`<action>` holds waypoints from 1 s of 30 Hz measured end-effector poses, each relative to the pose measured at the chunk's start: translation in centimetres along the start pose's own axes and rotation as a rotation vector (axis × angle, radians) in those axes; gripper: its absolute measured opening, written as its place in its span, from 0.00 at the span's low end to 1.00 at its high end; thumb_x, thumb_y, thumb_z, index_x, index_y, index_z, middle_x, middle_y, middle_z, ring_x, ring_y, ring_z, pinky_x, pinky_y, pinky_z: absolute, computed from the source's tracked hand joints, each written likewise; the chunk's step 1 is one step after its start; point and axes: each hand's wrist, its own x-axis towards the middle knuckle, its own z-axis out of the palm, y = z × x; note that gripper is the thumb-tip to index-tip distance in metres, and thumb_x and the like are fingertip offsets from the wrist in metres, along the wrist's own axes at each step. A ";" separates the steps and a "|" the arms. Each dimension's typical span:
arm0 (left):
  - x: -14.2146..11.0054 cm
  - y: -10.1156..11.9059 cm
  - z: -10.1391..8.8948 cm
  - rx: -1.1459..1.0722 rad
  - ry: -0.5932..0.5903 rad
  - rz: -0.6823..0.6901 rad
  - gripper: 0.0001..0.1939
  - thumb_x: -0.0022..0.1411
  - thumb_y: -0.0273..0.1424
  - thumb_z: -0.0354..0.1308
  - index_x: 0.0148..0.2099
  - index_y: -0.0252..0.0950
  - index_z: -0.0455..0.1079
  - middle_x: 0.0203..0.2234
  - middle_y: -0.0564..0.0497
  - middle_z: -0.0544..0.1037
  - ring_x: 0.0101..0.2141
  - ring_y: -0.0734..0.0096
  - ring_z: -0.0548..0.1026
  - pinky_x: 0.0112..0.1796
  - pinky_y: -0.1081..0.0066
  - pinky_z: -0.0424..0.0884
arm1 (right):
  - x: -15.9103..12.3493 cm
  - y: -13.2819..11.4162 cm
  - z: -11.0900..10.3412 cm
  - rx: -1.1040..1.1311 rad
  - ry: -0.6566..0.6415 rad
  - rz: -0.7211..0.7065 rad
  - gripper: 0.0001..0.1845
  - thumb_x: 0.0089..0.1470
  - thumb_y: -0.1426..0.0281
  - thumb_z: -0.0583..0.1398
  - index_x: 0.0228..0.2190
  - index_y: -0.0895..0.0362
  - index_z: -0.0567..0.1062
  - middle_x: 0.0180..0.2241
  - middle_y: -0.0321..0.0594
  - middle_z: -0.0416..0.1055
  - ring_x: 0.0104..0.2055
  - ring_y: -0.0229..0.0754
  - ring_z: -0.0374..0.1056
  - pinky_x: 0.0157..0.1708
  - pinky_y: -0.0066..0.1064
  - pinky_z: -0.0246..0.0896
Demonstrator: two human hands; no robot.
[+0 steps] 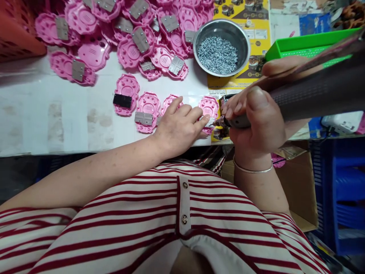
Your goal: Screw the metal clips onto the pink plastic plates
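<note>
My right hand (265, 118) is wrapped round a dark electric screwdriver (308, 91), which lies tilted with its bit pointing left. The bit's tip meets the light plate on a pink plastic shell (208, 105). My left hand (181, 127) steadies that shell by its left side, index finger and thumb at the plate. Under my left hand's other fingers, another pink shell (170, 102) is partly hidden. Further left in the row are a pink shell with a grey plate (143, 118) and one with a black plate (122, 101).
A heap of pink shells (131, 53) with grey plates covers the back of the table. Near it stands a metal bowl (196, 57) of small screws (218, 55). A green tray (273, 53) is at right, an orange basket (23, 34) at left. Below right is a cardboard box (302, 190).
</note>
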 end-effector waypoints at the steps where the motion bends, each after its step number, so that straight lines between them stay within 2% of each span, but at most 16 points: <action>1: 0.0 0.0 0.0 0.014 -0.007 0.002 0.19 0.71 0.41 0.52 0.56 0.38 0.71 0.45 0.46 0.77 0.44 0.59 0.71 0.59 0.47 0.59 | 0.2 0.1 0.2 0.042 0.044 -0.045 0.14 0.48 0.58 0.66 0.37 0.48 0.75 0.37 0.28 0.73 0.20 0.26 0.63 0.20 0.27 0.61; 3: -0.1 0.0 -0.1 0.029 -0.022 0.005 0.19 0.71 0.42 0.51 0.57 0.38 0.71 0.45 0.47 0.76 0.44 0.60 0.72 0.59 0.47 0.57 | 0.4 0.3 0.5 0.101 0.098 -0.097 0.11 0.48 0.63 0.67 0.36 0.50 0.77 0.32 0.30 0.74 0.19 0.28 0.62 0.18 0.27 0.57; 6: 0.0 0.0 -0.5 0.000 -0.052 -0.005 0.19 0.71 0.42 0.51 0.56 0.39 0.72 0.45 0.47 0.76 0.44 0.59 0.72 0.60 0.46 0.56 | 0.4 0.5 0.5 0.115 0.072 -0.081 0.11 0.48 0.62 0.67 0.36 0.48 0.77 0.20 0.26 0.63 0.16 0.30 0.57 0.19 0.28 0.58; 8: 0.1 0.0 -0.8 -0.039 -0.076 -0.018 0.19 0.70 0.42 0.53 0.56 0.39 0.72 0.45 0.46 0.76 0.46 0.58 0.71 0.60 0.45 0.55 | 0.2 0.6 0.4 0.089 0.034 -0.045 0.12 0.48 0.60 0.67 0.36 0.45 0.76 0.18 0.25 0.58 0.15 0.30 0.53 0.20 0.29 0.60; 12: 0.2 0.2 -0.9 -0.088 -0.080 -0.054 0.17 0.69 0.41 0.54 0.55 0.41 0.72 0.44 0.48 0.75 0.46 0.60 0.71 0.64 0.47 0.49 | 0.0 1.1 0.5 0.084 0.076 -0.068 0.16 0.46 0.55 0.66 0.39 0.42 0.74 0.29 0.28 0.71 0.16 0.30 0.55 0.18 0.31 0.57; 15: 0.0 0.3 -0.8 -0.067 -0.061 -0.040 0.16 0.71 0.39 0.52 0.55 0.42 0.72 0.43 0.50 0.75 0.45 0.63 0.71 0.65 0.48 0.49 | 0.1 0.8 0.4 0.095 0.096 -0.125 0.17 0.47 0.57 0.67 0.40 0.43 0.75 0.33 0.30 0.73 0.17 0.32 0.58 0.17 0.33 0.56; 19: 0.1 0.2 -1.1 0.009 -0.042 0.007 0.17 0.71 0.40 0.52 0.54 0.38 0.73 0.43 0.47 0.77 0.45 0.59 0.71 0.61 0.45 0.55 | 0.6 -0.5 -0.2 0.071 0.136 -0.109 0.14 0.46 0.59 0.68 0.37 0.47 0.75 0.39 0.33 0.72 0.18 0.30 0.59 0.15 0.33 0.55; 22: 0.5 0.0 -1.2 0.009 -0.024 0.004 0.16 0.71 0.40 0.51 0.49 0.39 0.76 0.41 0.47 0.78 0.44 0.58 0.71 0.59 0.45 0.58 | 0.7 -0.9 -0.6 0.032 0.166 -0.115 0.11 0.50 0.60 0.65 0.37 0.48 0.75 0.31 0.30 0.70 0.17 0.29 0.58 0.16 0.28 0.56; 25: 1.0 -0.1 -1.0 -0.023 -0.010 -0.037 0.13 0.69 0.37 0.54 0.47 0.39 0.77 0.39 0.49 0.78 0.43 0.59 0.72 0.58 0.46 0.60 | 0.7 -0.1 -0.6 -0.006 0.149 -0.150 0.14 0.51 0.59 0.65 0.39 0.48 0.74 0.24 0.28 0.63 0.16 0.28 0.56 0.16 0.26 0.56; 27: 1.3 -0.2 -0.7 -0.037 -0.009 -0.049 0.12 0.68 0.36 0.57 0.47 0.38 0.77 0.39 0.48 0.78 0.42 0.58 0.73 0.57 0.47 0.62 | 0.8 0.7 -0.5 -0.018 0.163 -0.206 0.16 0.50 0.55 0.65 0.40 0.46 0.73 0.23 0.27 0.63 0.16 0.29 0.56 0.16 0.26 0.56; 30: 1.4 -0.3 -0.5 -0.042 -0.012 -0.035 0.12 0.67 0.35 0.57 0.47 0.37 0.77 0.39 0.46 0.78 0.40 0.57 0.74 0.56 0.47 0.63 | 0.9 1.7 -0.2 0.036 0.170 -0.256 0.20 0.47 0.52 0.66 0.41 0.46 0.73 0.29 0.28 0.71 0.15 0.28 0.56 0.14 0.28 0.56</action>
